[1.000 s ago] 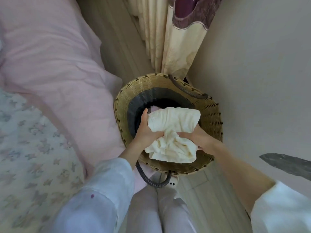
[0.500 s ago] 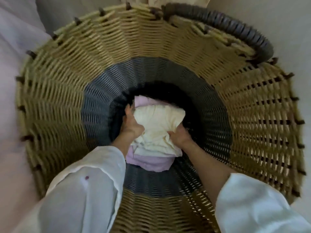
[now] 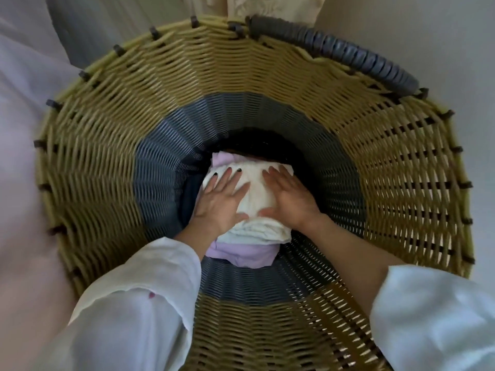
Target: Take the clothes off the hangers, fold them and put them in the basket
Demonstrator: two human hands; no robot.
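I look straight down into a tall woven basket (image 3: 112, 145) with tan walls and a grey band lower down. At its bottom lies a folded cream garment (image 3: 257, 202) on top of a folded lilac garment (image 3: 246, 254). My left hand (image 3: 219, 199) lies flat with straight fingers on the cream garment's left side. My right hand (image 3: 288, 199) presses flat on its right side. Both forearms reach down into the basket, in white sleeves.
A dark grey wrapped handle (image 3: 334, 54) arches over the basket's far right rim. Pink bedding (image 3: 24, 116) lies to the left of the basket. A cream curtain (image 3: 270, 6) hangs beyond the far rim, and a pale wall (image 3: 442, 44) stands at the right.
One second ago I held the cream garment above the basket's rim. I lowered it onto the lilac garment, let go of it, and now both hands lie flat on it.
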